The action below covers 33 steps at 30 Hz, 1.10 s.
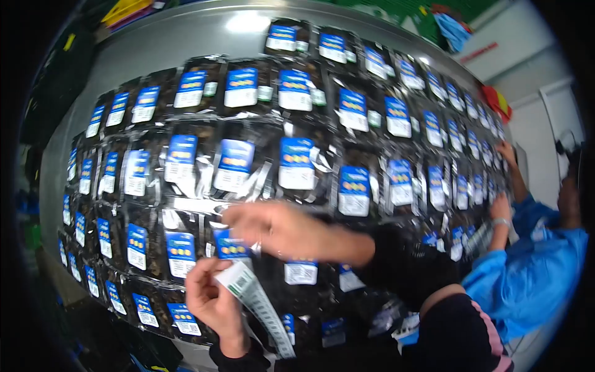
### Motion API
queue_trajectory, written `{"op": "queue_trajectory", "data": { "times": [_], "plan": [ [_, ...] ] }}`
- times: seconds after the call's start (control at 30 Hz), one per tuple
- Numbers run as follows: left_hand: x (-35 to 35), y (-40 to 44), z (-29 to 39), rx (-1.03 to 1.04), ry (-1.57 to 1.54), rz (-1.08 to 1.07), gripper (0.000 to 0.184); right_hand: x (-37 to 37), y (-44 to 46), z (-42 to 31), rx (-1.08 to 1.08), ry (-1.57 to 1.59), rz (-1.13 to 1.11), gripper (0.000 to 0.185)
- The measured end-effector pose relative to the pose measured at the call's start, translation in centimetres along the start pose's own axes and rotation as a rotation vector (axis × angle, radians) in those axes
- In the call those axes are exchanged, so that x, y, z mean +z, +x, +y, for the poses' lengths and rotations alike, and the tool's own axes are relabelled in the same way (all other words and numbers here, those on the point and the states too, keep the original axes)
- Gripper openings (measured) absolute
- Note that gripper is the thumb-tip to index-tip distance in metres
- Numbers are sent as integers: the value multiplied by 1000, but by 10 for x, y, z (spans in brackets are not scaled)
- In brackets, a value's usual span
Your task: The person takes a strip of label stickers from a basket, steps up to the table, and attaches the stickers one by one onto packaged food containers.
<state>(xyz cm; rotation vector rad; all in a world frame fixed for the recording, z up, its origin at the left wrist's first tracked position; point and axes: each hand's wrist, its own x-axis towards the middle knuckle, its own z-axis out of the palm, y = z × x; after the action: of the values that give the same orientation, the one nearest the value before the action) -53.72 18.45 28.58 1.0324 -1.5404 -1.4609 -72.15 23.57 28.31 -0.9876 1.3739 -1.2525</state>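
Observation:
My left hand (214,304) is closed on the end of a long strip of white and green stickers (260,310), which hangs down toward my body. Above it, my right hand (266,228) reaches left over the packs, its fingers smeared by motion, so I cannot make out whether they hold anything. Under and around both hands lie black plastic packs with blue and white labels, such as this pack (234,164) just beyond my right hand. A farther pack (242,87) carries a small white and green sticker (264,93) beside its main label.
Rows of similar packs cover most of the metal table (186,37). At the right, a co-worker in a blue garment (527,273) has both hands over the packs. Yellow and purple trays (127,12) stand beyond the far left edge.

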Motion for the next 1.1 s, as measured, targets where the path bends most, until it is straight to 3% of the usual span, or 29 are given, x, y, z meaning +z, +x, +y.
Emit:
{"op": "queue_trajectory", "data": {
  "times": [0.1,0.2,0.47,0.53,0.6,0.73,0.77,0.8,0.87,0.93,1.0,1.1],
  "plan": [
    [3,-26,12,43,31,-85,25,27,-84,-16,49,79,32,35],
    [11,-58,31,-7,100,-149,18,40,-136,-15,-5,152,243,27],
    [32,-123,68,-2,173,-283,18,49,-212,-11,9,420,310,25],
    [38,-133,70,-43,135,-332,19,47,-224,-14,-11,374,370,23],
    [44,-139,74,-86,131,-350,19,44,-235,-15,-133,70,535,23],
    [42,-151,61,-189,116,-467,14,25,-249,-17,-221,-15,547,14],
    [41,-156,57,-214,112,-471,13,12,-249,-14,-188,-88,513,13],
    [41,-160,54,-237,106,-471,11,-2,-249,-16,-93,57,530,13],
    [40,-168,54,-242,128,-447,10,-33,-238,-3,-96,-17,648,19],
    [38,-173,53,-224,81,-379,11,-29,-233,1,-9,-74,495,24],
    [35,-174,50,-209,88,-316,11,0,-235,1,88,97,186,27],
    [33,-173,53,-168,128,-267,10,29,-240,-2,99,216,168,25]
  ]
}}
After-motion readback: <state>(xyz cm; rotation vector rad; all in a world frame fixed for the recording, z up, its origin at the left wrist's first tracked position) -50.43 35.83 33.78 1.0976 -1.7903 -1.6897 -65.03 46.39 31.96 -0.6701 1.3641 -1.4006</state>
